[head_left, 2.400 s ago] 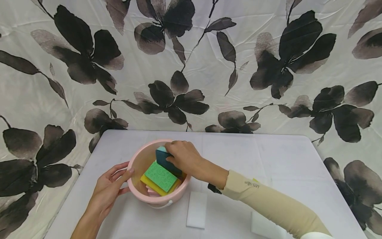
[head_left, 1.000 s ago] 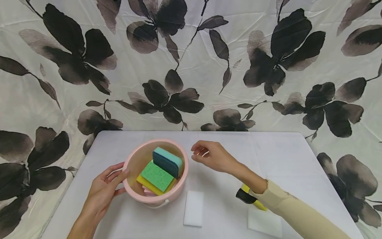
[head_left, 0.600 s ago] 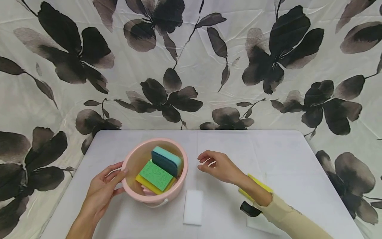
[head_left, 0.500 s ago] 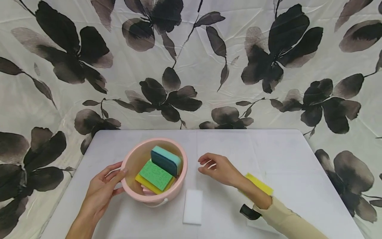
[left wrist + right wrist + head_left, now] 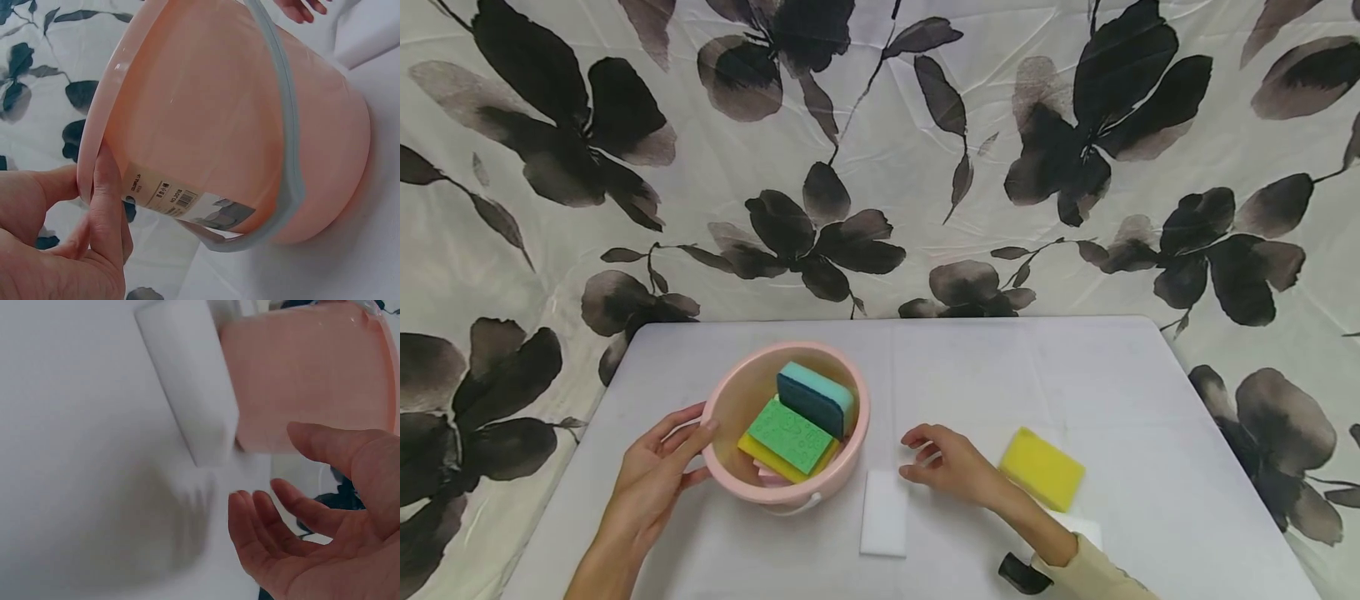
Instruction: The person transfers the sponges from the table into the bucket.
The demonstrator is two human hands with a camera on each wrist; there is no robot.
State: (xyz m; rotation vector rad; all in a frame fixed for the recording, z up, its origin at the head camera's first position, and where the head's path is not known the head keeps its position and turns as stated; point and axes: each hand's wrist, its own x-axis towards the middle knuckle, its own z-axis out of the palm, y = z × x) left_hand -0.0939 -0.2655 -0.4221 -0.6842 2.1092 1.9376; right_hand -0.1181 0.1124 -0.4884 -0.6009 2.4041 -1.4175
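My left hand (image 5: 651, 479) pinches the rim of a pink bucket (image 5: 741, 408); the left wrist view shows thumb and fingers on either side of the rim (image 5: 94, 134). Inside the bucket, a green sponge (image 5: 792, 433) lies on a yellow one (image 5: 767, 458), with something pink (image 5: 769, 475) beneath. A teal sponge with a dark scouring side (image 5: 812, 400) stands on edge behind them. My right hand (image 5: 951, 467) hovers over the table, fingers loosely bent and holding nothing. Nearest to it is a white rectangular block (image 5: 883, 517), also seen as a white block (image 5: 187, 381) beside the bucket.
A yellow sponge (image 5: 1042, 469) lies to the right of my right hand. A white flat piece (image 5: 1084, 527) is partly hidden by my right forearm. The bucket's pale handle (image 5: 290, 125) hangs down its side. A floral cloth (image 5: 820, 225) rises behind the white table (image 5: 1120, 400).
My right hand let go of the teal sponge in the bucket, withdrew to the right, then came down nearer the white block. The yellow sponge is now uncovered. My left hand stays on the rim.
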